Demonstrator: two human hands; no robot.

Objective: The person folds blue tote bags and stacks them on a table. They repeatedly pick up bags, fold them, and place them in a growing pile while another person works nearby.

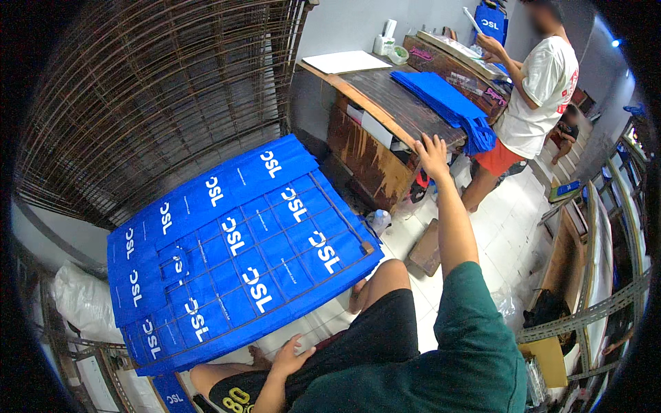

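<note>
My right arm stretches forward, and my right hand (434,157) lies with fingers spread on the near corner of a dark worn wooden table (354,89). My left hand (292,356) is by my thigh, its fingers apart and nothing in them. In front of me, to the left, blue bags with white print (227,261) lie spread side by side on a rack. A thin wire grid lies over some of them. The nearest blue bags are a little beyond my left hand, not touching it. A stack of folded blue bags (441,100) sits on the table beyond my right hand.
Tall wire racks (158,89) stand behind the blue bags. A person in a white shirt (544,82) stands at the table's far end, holding a white strip. A wooden block (424,248) and a plastic bottle (379,221) are on the tiled floor. Metal shelving (592,323) lines the right.
</note>
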